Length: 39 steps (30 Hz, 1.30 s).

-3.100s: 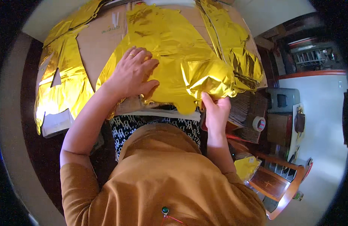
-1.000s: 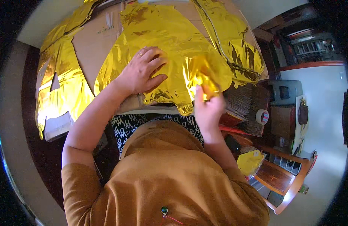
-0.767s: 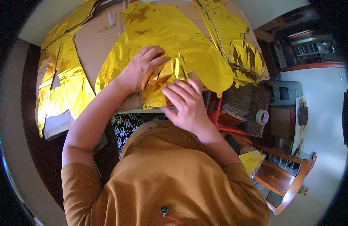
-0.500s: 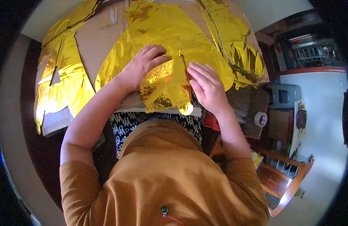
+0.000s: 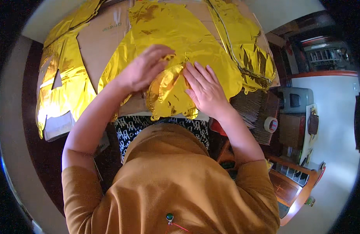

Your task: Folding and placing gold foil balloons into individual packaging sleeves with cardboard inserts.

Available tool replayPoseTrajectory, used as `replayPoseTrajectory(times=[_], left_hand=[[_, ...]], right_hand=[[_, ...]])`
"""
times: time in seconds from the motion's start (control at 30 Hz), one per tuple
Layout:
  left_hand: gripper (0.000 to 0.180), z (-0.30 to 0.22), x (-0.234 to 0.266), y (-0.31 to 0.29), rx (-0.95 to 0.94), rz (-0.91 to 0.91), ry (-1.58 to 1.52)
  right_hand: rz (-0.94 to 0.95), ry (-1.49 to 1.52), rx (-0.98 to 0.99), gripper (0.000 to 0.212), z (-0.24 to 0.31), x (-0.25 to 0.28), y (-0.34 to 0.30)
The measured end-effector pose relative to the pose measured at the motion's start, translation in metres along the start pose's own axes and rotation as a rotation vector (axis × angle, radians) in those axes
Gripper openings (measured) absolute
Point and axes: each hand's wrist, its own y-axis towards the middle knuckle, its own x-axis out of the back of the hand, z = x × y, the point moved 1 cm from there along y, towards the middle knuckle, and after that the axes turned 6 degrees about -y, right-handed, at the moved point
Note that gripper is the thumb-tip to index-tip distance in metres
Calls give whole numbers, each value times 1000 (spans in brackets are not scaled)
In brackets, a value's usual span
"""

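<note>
A large shiny gold foil sheet (image 5: 164, 31), flat and shaped like an uninflated foil balloon, lies in front of me. Its near part is a folded, crinkled flap (image 5: 170, 93) with small round tabs along the near edge. My right hand (image 5: 203, 87) rests flat on the right side of this flap, fingers stretched out. Over the flap's left side is my left hand (image 5: 145, 68), blurred, with thumb and fingers apart. Whether its fingertips touch the foil, I cannot tell.
Brown cardboard (image 5: 98, 50) lies under the foil. More gold foil pieces spread at the left (image 5: 67, 74) and at the right (image 5: 248, 50). Beyond my right forearm are a tape roll (image 5: 270, 124), a grey plastic stool (image 5: 296, 99) and a wooden chair (image 5: 283, 185).
My right hand has moved left onto the flap and now lies flat, covering its right edge. My left hand has shifted slightly left and is blurred. The flap's surface is creased differently.
</note>
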Motion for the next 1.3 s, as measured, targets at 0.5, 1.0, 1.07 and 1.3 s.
replayPoseTrajectory(times=[0.5,1.0,1.07,1.3], left_hand=[[48,-8,-41,3,-232,116,431],[49,-8,-38,3,-190,139,376],[49,-7,-38,1,-192,131,382],[49,-4,-38,-1,-192,124,386]], right_hand=[[101,-10,74,71,2,9,-20],[-117,-39,364,30,1,14,-53],[-62,81,466,29,0,25,-50],[-170,487,-346,24,-52,52,50]])
